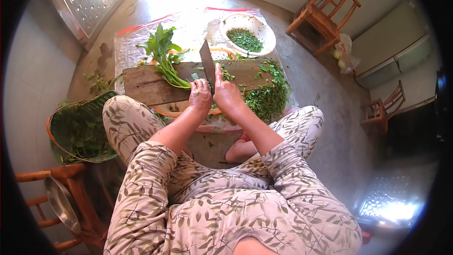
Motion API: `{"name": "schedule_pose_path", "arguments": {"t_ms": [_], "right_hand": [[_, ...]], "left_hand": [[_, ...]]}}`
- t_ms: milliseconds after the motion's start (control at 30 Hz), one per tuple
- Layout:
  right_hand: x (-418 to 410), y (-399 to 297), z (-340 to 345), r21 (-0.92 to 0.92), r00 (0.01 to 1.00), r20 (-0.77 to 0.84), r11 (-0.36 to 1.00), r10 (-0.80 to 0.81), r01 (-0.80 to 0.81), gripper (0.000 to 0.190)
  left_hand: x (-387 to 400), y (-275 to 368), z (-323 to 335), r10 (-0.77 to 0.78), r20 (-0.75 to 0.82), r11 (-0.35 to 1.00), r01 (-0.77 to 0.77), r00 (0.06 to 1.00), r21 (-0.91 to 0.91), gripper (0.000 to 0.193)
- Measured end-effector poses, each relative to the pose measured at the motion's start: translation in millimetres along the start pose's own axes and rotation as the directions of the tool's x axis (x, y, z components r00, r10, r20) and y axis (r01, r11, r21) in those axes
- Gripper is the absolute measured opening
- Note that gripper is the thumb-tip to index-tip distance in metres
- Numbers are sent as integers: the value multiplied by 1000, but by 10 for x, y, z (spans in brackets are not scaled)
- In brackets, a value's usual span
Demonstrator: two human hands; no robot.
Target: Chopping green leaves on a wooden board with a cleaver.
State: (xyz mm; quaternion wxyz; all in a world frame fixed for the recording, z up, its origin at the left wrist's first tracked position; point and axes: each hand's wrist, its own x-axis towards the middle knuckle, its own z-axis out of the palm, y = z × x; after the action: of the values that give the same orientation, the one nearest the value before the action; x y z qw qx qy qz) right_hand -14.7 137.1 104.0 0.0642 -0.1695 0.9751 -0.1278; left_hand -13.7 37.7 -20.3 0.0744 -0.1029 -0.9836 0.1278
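Note:
A bunch of leafy greens (pixel 164 60) lies across a wooden board (pixel 148 85), its stems under my left hand (pixel 200 94). The left fingers are curled over the stem ends, right beside the blade. My right hand (pixel 226 92) grips a cleaver (pixel 207 62), the index finger stretched along the blade. The cleaver's handle is hidden in the fist. Chopped greens (pixel 267 102) are heaped at the board's right end and spill off its near side. Beneath the board, the orange rim of a basin (pixel 170 113) shows on both sides.
A white basin (pixel 270 44) with chopped greens stands beyond the board on plastic sheeting (pixel 127 49). A green basket (pixel 113 95) of leaves is by my left knee. Wooden chairs (pixel 320 19) stand at the right, another chair (pixel 76 184) with a metal bowl (pixel 62 202) at lower left.

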Motion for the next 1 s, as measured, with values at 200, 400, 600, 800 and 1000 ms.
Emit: {"name": "schedule_pose_path", "arguments": {"t_ms": [200, 400, 600, 800, 1000], "right_hand": [[296, 270, 106, 31, 998, -42, 999, -41, 42, 76], [154, 613, 49, 290, 998, -4, 955, -58, 57, 63], [-38, 832, -34, 223, 986, -140, 967, -94, 124, 62], [-84, 947, 11, 111, 981, -179, 990, -68, 89, 66], [-210, 768, -5, 194, 979, -198, 978, -35, 74, 68]], "left_hand": [[-37, -104, 144, -57, -246, 983, 12, 968, -181, 40], [-16, -295, -18, 2, -75, 947, -26, 997, -319, 28], [-46, -340, -265, -27, -61, 993, 20, 998, -116, 32], [22, -296, -129, 29, -60, 988, -37, 998, -147, 34], [103, -219, 25, 48, -266, 969, -109, 963, -221, 33]]}}
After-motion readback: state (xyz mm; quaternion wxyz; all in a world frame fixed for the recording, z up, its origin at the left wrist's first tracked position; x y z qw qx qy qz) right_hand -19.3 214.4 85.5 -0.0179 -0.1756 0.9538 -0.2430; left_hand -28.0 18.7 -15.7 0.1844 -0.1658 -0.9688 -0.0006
